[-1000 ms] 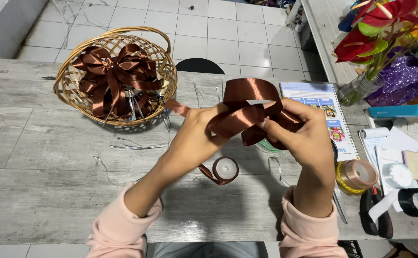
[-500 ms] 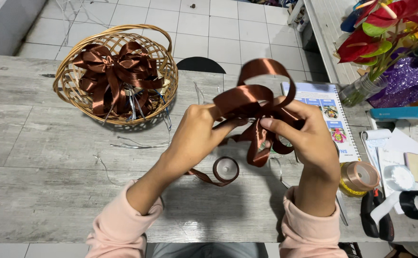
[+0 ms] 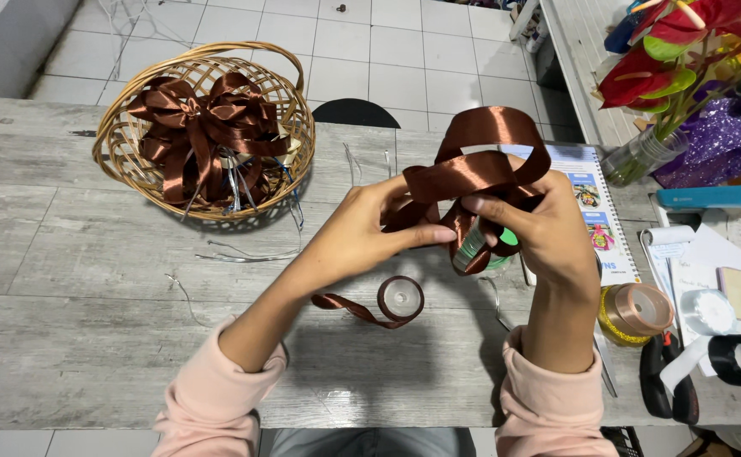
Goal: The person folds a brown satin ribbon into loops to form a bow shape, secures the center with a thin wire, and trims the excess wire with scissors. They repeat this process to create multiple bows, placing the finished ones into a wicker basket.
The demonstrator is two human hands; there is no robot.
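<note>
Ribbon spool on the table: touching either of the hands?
Apart. Head view shows the ribbon spool lying on the table, bare tabletop visible between it and the left hand and right hand above.

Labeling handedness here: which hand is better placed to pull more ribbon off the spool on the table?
Left, probably. The left hand pinches only the bow's centre, and the ribbon spool lies just below it with its tail trailing leftward. The right hand grips the brown ribbon loops and would likely lose them.

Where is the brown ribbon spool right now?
In the head view, the brown ribbon spool lies on the grey table, near centre, just below the left hand and the ribbon loops.
</note>
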